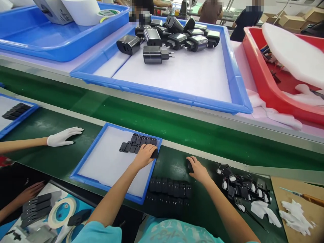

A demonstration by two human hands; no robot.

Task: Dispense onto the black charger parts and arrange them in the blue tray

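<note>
My left hand (144, 156) is closed on a black plastic casing (154, 154) at the right side of a blue-rimmed tray (87, 153). Beside it, two rows of similar black casings (138, 138) lie on the tray's white lining. My right hand (199, 170) has its fingers wrapped round another black casing (189, 166) over the green table, right of the tray. Between my arms, near the table's front edge, more black casings (170, 188) stand in two rows. A loose heap of black and white parts (244, 187) lies to the right of my right forearm.
On the shelf above, a blue tray (238, 91) holds several black plug chargers (152, 54), beside a red bin (249, 50). A co-worker's white-gloved hand (64, 136) rests at left; another bare hand (31, 190) is below. A brown-handled tool (312, 199) and white gloves (296, 216) lie right.
</note>
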